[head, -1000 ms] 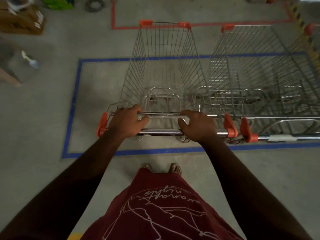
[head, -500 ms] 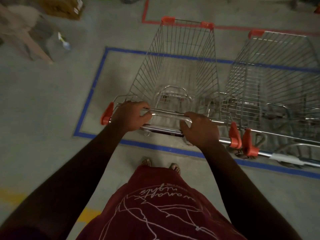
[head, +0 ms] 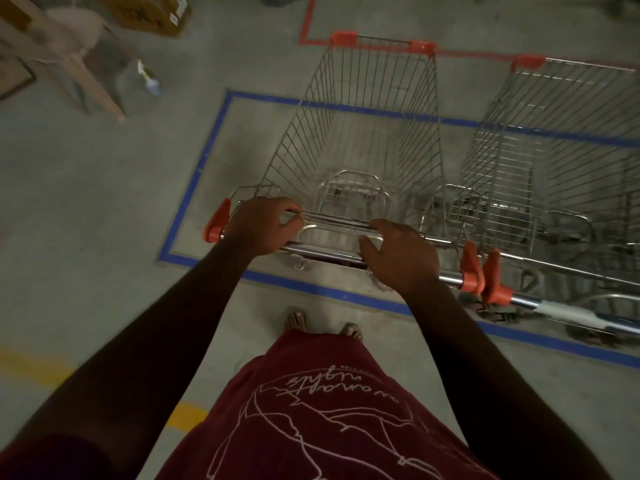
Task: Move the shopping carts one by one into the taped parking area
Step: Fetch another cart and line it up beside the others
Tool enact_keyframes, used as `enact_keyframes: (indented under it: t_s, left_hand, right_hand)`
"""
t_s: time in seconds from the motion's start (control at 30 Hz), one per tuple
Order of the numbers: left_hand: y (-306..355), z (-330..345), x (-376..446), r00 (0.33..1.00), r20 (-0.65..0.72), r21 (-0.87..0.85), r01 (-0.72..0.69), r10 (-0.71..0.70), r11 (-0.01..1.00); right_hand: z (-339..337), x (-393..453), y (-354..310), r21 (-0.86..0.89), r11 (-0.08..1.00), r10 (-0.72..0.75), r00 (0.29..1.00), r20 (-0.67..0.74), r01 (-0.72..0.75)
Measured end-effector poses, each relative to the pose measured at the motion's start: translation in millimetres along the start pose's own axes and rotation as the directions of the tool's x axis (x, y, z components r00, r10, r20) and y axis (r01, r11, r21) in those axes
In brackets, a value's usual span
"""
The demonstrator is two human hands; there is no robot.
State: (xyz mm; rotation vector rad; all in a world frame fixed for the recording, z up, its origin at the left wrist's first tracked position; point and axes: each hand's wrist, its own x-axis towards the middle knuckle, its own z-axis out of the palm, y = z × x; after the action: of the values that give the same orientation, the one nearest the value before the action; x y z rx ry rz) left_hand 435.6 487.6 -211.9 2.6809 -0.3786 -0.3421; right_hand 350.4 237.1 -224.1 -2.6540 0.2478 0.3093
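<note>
A person stands behind a wire shopping cart (head: 356, 133) and looks down at it. The left hand (head: 263, 225) is wrapped around the shiny handle bar (head: 322, 252) near its left end, fingers curled over the top. The right hand (head: 398, 258) sits on the same bar further right. Its fingers look looser and a bit spread, and the thumb points to the left. You cannot tell if it grips tight, because the hand covers the bar there.

The cart stands inside the blue tape box (head: 194, 181) on the floor. Its handle end is just over the near blue line. A second cart (head: 554, 150) is parked right beside it on the right, and their orange handle caps (head: 479, 271) almost touch. The second cart is cut off at the right edge, so only part of it shows.

The wheels of both carts are hidden under the baskets. Red tape (head: 306, 22) runs on the floor behind the carts. Top left there is a pale chair (head: 69, 53) and a cardboard box (head: 156, 12), both blurry and cut off. A small bottle-like thing (head: 149, 79) lies near the chair, too fuzzy to name. Two feet (head: 294, 320) peek out above a dark red shirt (head: 329, 410).
</note>
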Motion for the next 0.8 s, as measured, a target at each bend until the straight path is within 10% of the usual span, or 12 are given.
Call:
enact_keyframes:
  t_s: [0.27,0.47,0.8]
  left_hand:
    - [-12,-9,-18,0.98,-0.194,-0.188,-0.082,0.045,0.979]
    - [-74,-18,-77,0.91,-0.414,-0.418,-0.167,-0.024,0.893]
    - [-275,-75,-212,0.734,-0.567,-0.553,-0.002,-0.374,0.833]
  right_hand:
    - [-4,7,-34,-0.03,0.969,-0.245,0.965,-0.09,0.244]
    - [19,4,-122,0.201,0.714,-0.661,0.741,-0.121,0.67]
    - [139,4,-373,0.234,0.457,-0.869,0.487,-0.088,0.858]
